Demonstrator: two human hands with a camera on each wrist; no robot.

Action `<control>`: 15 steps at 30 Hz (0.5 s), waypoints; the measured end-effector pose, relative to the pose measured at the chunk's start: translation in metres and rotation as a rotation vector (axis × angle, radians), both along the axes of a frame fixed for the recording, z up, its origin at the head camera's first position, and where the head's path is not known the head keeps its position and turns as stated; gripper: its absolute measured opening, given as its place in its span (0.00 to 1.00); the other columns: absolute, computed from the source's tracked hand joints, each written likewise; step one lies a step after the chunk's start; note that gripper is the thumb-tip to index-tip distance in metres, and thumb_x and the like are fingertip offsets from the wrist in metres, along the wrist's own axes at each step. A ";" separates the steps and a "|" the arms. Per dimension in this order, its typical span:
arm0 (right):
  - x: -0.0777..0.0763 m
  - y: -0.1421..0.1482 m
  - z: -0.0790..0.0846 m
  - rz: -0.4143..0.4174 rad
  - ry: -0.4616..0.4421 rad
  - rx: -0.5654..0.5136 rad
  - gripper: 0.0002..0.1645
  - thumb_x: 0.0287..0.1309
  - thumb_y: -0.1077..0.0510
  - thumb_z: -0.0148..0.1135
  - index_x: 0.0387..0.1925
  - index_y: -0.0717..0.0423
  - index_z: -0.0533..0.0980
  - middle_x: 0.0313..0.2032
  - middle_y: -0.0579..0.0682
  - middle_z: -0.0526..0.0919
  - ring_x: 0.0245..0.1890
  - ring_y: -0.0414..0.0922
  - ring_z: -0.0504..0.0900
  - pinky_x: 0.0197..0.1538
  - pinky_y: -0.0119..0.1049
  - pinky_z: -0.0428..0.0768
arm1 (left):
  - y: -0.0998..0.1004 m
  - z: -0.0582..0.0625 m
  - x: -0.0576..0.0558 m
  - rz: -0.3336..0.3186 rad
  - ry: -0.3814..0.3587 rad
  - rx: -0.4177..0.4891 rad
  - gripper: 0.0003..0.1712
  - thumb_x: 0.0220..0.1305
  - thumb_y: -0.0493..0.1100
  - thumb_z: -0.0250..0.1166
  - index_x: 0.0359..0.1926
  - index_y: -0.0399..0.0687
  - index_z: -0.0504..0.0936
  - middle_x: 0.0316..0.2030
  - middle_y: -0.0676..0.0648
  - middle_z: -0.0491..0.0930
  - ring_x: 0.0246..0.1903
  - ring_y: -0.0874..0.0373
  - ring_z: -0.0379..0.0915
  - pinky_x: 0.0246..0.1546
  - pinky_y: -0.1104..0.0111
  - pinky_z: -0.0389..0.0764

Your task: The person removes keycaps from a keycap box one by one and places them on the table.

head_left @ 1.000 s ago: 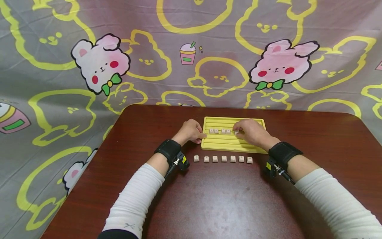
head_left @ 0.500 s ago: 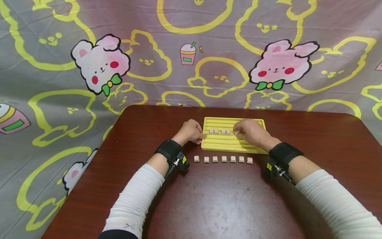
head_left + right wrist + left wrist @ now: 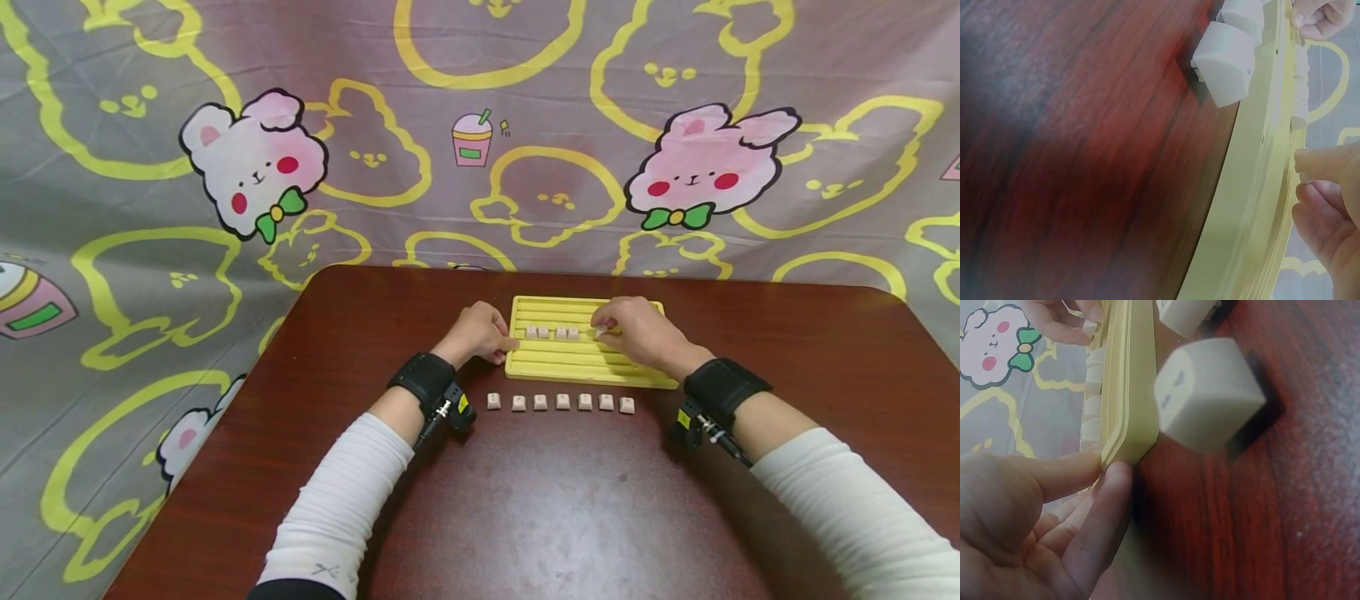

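Observation:
My left hand (image 3: 480,332) grips the left end of a yellow ridged tray (image 3: 555,373), thumb and fingers at its edge; the left wrist view shows the thumb (image 3: 1066,478) on the rim. Over the tray's right half, my right hand (image 3: 643,332) pinches a small white keycap (image 3: 601,331) between thumb and fingertips. In the right wrist view that keycap (image 3: 1305,178) is mostly covered by the fingers. Two pairs of white keycaps stand in a middle row of the tray, the left pair (image 3: 537,332) and the right pair (image 3: 567,332), with a small gap between.
In front of the tray, several keycaps (image 3: 562,402) lie in a spaced row on the brown wooden table (image 3: 525,500). One keycap (image 3: 1210,394) looms large in the left wrist view. A patterned curtain (image 3: 420,75) hangs behind the table.
My right hand has shifted slightly to the right along the tray, still pinching the keycap. The left hand and the other keycaps have stayed put.

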State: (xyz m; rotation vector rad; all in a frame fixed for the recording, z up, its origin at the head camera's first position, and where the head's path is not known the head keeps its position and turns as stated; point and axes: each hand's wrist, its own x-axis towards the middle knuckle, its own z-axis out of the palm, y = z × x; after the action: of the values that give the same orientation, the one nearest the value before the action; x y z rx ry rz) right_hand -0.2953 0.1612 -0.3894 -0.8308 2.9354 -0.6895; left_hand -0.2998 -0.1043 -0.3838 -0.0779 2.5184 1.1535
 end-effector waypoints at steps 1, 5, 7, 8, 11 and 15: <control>0.000 0.001 0.000 -0.002 0.000 0.000 0.14 0.58 0.63 0.69 0.47 0.58 0.83 0.45 0.55 0.86 0.48 0.51 0.84 0.52 0.48 0.85 | 0.000 0.000 0.000 0.002 -0.001 -0.003 0.12 0.59 0.37 0.72 0.39 0.33 0.79 0.26 0.43 0.82 0.17 0.61 0.79 0.23 0.71 0.87; 0.002 0.003 0.002 -0.002 0.007 -0.003 0.14 0.58 0.63 0.70 0.47 0.58 0.83 0.45 0.54 0.86 0.47 0.51 0.84 0.51 0.47 0.86 | 0.002 0.000 -0.002 0.010 -0.002 -0.015 0.12 0.59 0.37 0.72 0.38 0.34 0.79 0.27 0.43 0.83 0.17 0.61 0.79 0.23 0.71 0.87; 0.003 0.004 0.003 0.002 0.010 -0.003 0.15 0.58 0.63 0.69 0.48 0.58 0.83 0.46 0.54 0.86 0.47 0.51 0.84 0.51 0.47 0.86 | 0.001 0.000 -0.002 0.010 -0.003 -0.012 0.12 0.59 0.37 0.72 0.38 0.33 0.79 0.27 0.42 0.82 0.17 0.61 0.79 0.23 0.71 0.86; 0.004 0.004 0.004 0.002 0.010 -0.001 0.15 0.58 0.63 0.69 0.48 0.58 0.83 0.46 0.54 0.86 0.47 0.51 0.84 0.51 0.47 0.86 | 0.001 0.000 -0.002 0.010 -0.004 -0.010 0.12 0.59 0.37 0.72 0.38 0.33 0.79 0.27 0.42 0.82 0.17 0.61 0.79 0.23 0.71 0.86; 0.005 0.005 0.004 -0.001 0.010 0.008 0.15 0.58 0.63 0.70 0.48 0.58 0.83 0.46 0.54 0.86 0.47 0.50 0.84 0.51 0.47 0.86 | 0.001 -0.001 -0.002 0.014 -0.004 -0.008 0.12 0.59 0.37 0.72 0.38 0.33 0.79 0.27 0.43 0.81 0.17 0.61 0.79 0.23 0.71 0.87; 0.005 0.007 0.004 0.000 0.017 0.022 0.15 0.58 0.63 0.70 0.48 0.58 0.83 0.46 0.54 0.87 0.46 0.50 0.84 0.51 0.47 0.86 | 0.001 -0.002 -0.002 0.022 -0.009 -0.005 0.12 0.59 0.37 0.72 0.38 0.33 0.79 0.24 0.44 0.81 0.17 0.61 0.78 0.24 0.70 0.87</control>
State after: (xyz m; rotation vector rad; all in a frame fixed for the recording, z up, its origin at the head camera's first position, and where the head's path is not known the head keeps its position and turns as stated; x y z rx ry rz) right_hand -0.2898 0.1680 -0.3859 -0.8385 2.9527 -0.6515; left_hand -0.3018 -0.1035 -0.3858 -0.1119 2.5188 1.1530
